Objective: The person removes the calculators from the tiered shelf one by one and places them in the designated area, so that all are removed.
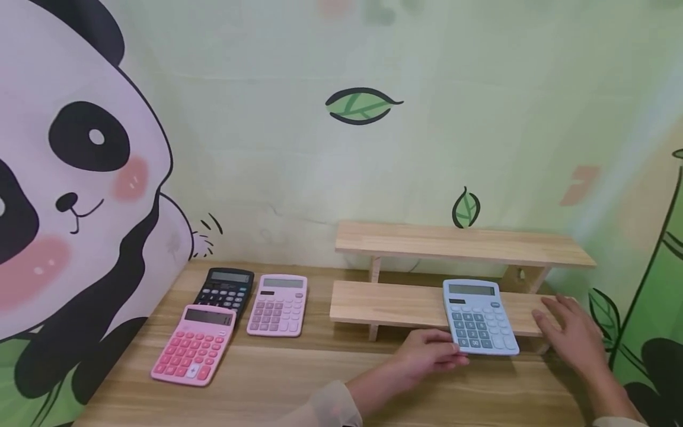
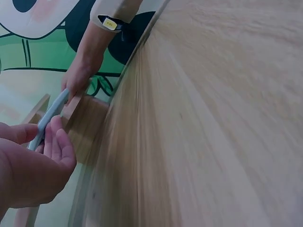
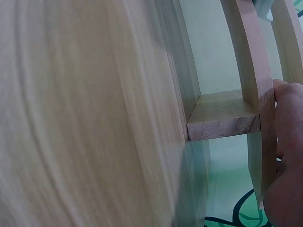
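Note:
A light-blue calculator [image 1: 477, 320] tilts against the lower step of a two-tier wooden shelf [image 1: 384, 302], its bottom end jutting past the front edge. My left hand [image 1: 427, 356] pinches its lower left corner; in the left wrist view the calculator [image 2: 49, 116] is edge-on between thumb and fingers of the left hand [image 2: 38, 165]. At the right end of the lower step, my right hand [image 1: 573, 332] rests with loosely spread fingers. The right wrist view shows that hand [image 3: 289, 142] against the shelf board [image 3: 258, 80], partly cut off by the frame.
Left of the shelf, a lilac calculator [image 1: 277, 305] lies on the wooden table [image 1: 267, 385]. A pink calculator [image 1: 194, 345] overlaps a black calculator [image 1: 226, 287] farther left. Behind them stands a green backdrop [image 1: 256, 148] with a panda and leaves.

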The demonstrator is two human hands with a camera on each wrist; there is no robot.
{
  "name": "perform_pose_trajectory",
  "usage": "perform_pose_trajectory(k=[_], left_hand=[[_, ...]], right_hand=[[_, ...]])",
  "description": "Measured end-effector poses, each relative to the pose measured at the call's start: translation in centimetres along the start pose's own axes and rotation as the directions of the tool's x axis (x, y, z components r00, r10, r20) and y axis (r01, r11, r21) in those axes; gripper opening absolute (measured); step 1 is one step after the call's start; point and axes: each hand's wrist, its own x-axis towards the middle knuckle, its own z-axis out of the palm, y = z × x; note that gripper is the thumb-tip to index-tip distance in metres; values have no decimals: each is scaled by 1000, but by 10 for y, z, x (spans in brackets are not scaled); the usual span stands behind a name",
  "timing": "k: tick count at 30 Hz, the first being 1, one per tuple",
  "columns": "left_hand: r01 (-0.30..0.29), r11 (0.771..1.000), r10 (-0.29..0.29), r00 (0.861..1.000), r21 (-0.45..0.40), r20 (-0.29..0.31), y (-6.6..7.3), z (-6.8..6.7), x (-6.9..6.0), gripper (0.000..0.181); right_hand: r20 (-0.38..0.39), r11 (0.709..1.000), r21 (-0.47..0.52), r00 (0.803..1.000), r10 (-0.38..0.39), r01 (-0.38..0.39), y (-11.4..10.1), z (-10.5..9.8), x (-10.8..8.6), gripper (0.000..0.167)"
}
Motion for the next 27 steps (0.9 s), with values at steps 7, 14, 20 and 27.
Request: perform_pose_trajectory(k=[7,14,20,27], left_hand=[[47,999,-47,999,23,10,9,0,-4,17],[64,998,-65,992,-12,-109,6,15,6,23],[-14,998,0,978,-66,-207,4,25,12,24],[-31,990,2,977,-136,-213,4,30,11,21]], right_hand=[[0,1000,-16,1000,15,-15,1,0,1,64],[6,1000,3,1000,7,-7,-2,2,0,63],[10,1000,-6,1000,17,-17,-5,2,1,64],[6,1000,-4,1000,20,-20,-5,0,0,63]])
